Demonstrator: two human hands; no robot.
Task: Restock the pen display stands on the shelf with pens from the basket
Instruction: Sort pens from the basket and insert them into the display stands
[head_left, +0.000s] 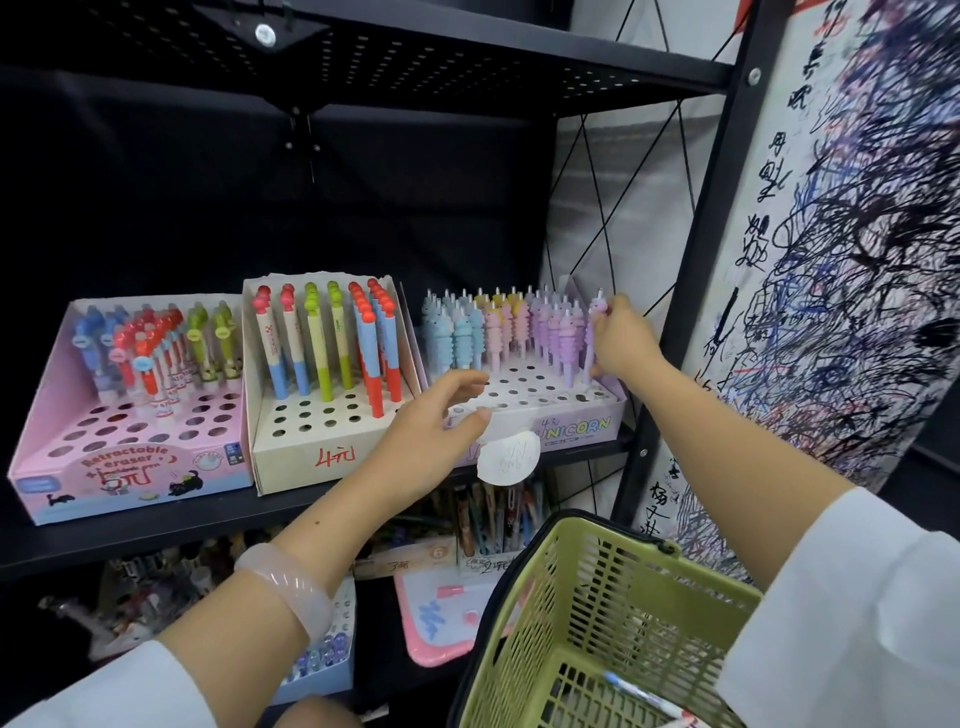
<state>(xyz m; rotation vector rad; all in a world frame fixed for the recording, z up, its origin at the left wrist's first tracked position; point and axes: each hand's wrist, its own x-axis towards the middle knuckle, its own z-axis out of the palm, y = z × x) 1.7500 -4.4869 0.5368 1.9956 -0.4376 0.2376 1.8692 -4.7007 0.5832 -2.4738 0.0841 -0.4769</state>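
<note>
Risk entry: my right hand (621, 338) pinches a purple unicorn pen (594, 338) at centre right, left hand (441, 415) loosely spread; a skewed insertion could topple neighbouring pens.

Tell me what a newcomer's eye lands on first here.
The right hand pinches a purple pen at the right end of the unicorn stand on the shelf. The left hand hovers open before that stand. A green basket sits bottom right, beside a scribbled wall.
</note>
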